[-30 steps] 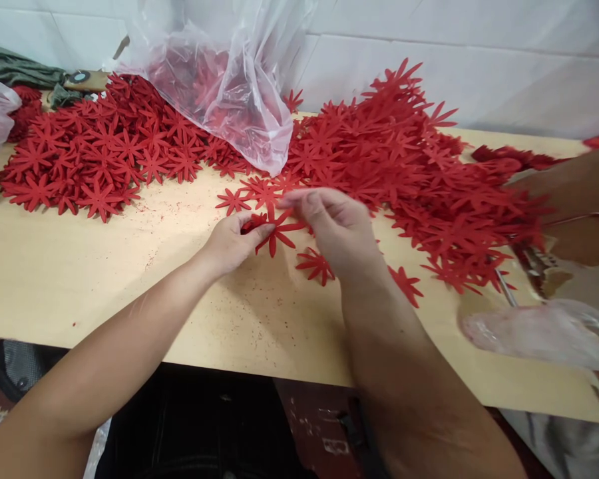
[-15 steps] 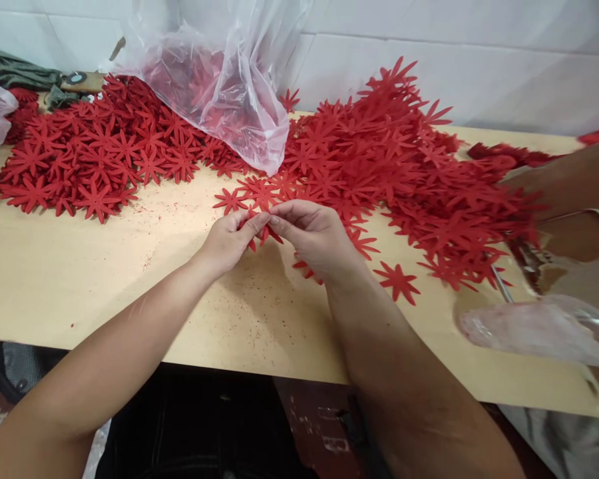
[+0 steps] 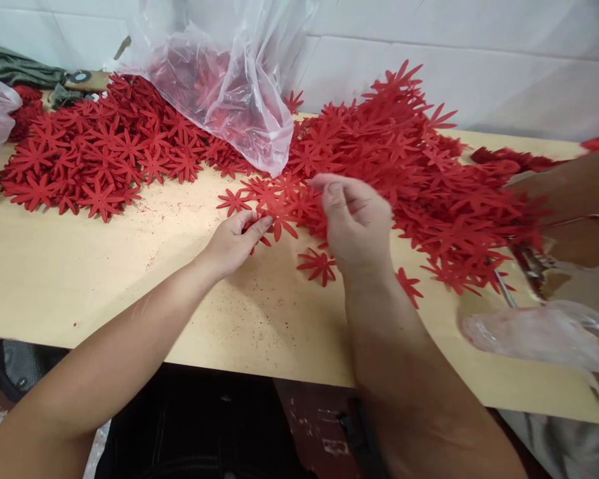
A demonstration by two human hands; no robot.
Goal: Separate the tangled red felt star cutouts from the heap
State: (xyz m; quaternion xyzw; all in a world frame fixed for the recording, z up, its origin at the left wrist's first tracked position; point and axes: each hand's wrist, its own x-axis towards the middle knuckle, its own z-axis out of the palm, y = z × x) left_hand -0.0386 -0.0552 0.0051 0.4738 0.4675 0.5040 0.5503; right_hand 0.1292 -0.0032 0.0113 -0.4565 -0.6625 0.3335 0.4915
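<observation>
left hand [image 3: 229, 243]: resting on the table [image 3: 80, 266], thumb and fingers pinched on a small stack of red flower cutouts [image 3: 274, 219], so it's gripping those.
right hand [image 3: 357, 223]: lifted a bit over the loose flowers, fingers curled in toward the thumb. Can't tell if there's a cutout pinched in there or not.
loose flower [image 3: 318, 264]: lying flat on the table just beside the right wrist.
right pile [image 3: 419, 173]: big messy heap of the same flowers, right behind the right hand.
left pile [image 3: 94, 153]: flatter spread at the far left.
bag [image 3: 229, 80]: clear plastic, slumped between the piles, more red bits inside.
far right: someone else's arm [image 3: 569, 186] at the table edge.
</observation>
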